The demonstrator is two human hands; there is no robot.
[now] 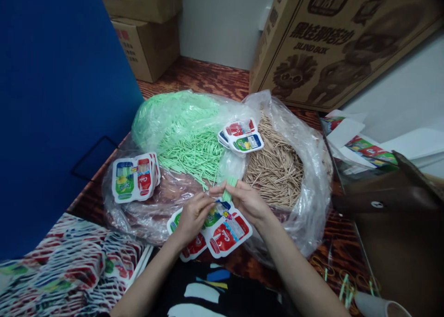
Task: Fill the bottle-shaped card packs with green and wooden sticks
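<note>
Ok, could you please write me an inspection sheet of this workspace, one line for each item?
Surface: dark wood-grain table, mostly covered.
Job's things: small bundle of green sticks; printed blister packs beneath it; green stick pile and tan stick pile in clear plastic bags.
Clutter: more pack stacks on the bags; loose rubber bands at the right.
Grippers: right hand pinches the bundle; left hand curled beside it, grip unclear.
Cables: nothing seen.
Surroundings: blue panel, cardboard boxes, patterned cloth.
</note>
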